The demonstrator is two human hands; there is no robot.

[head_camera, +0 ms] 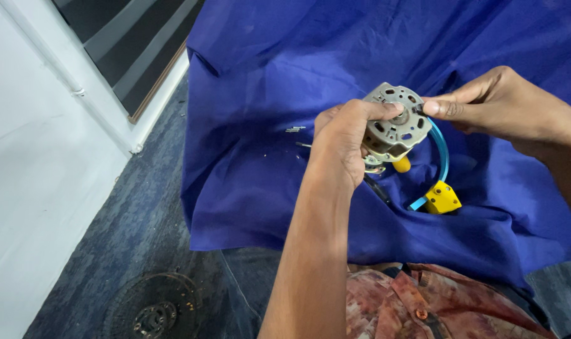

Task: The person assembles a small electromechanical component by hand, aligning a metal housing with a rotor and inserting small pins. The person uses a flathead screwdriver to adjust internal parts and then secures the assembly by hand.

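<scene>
Grey metal motor housing (393, 123), blue cloth (266, 94), yellow plug (442, 198) on a light-blue cable (441, 150).

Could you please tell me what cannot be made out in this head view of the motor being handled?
- Motor housing: its near side is hidden by the left hand.
- Right hand: whatever its fingertips pinch is too small to identify.
- Small metal parts on the blue cloth: too small to identify.

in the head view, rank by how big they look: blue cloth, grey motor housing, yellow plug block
1. blue cloth
2. grey motor housing, held nearer the camera, so somewhat flattered
3. yellow plug block
</scene>
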